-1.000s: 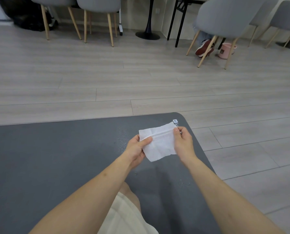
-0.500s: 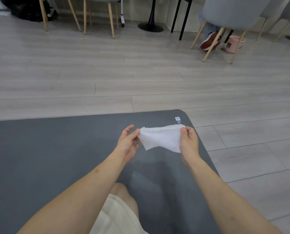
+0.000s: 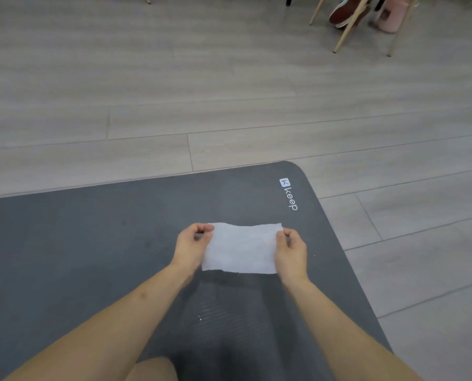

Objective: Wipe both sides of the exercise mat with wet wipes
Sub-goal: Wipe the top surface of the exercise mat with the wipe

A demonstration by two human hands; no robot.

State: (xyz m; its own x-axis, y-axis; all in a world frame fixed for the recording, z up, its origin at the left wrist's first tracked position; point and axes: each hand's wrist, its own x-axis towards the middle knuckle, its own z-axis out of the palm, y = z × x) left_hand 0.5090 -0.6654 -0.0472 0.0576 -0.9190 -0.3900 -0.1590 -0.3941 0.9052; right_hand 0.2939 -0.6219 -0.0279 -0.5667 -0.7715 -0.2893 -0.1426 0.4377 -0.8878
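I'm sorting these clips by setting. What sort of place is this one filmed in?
Probably an indoor room, perhaps an office or studio. It has a pale wood-plank floor, a grey exercise mat spread on it, and wooden chair legs at the far edge beside a pink bin.

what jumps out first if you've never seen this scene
A white wet wipe spread flat between the left hand and right hand, each with a pinching grip on a top corner. Under it lies a dark grey exercise mat on pale plank flooring, its white keep logo near the far right corner.
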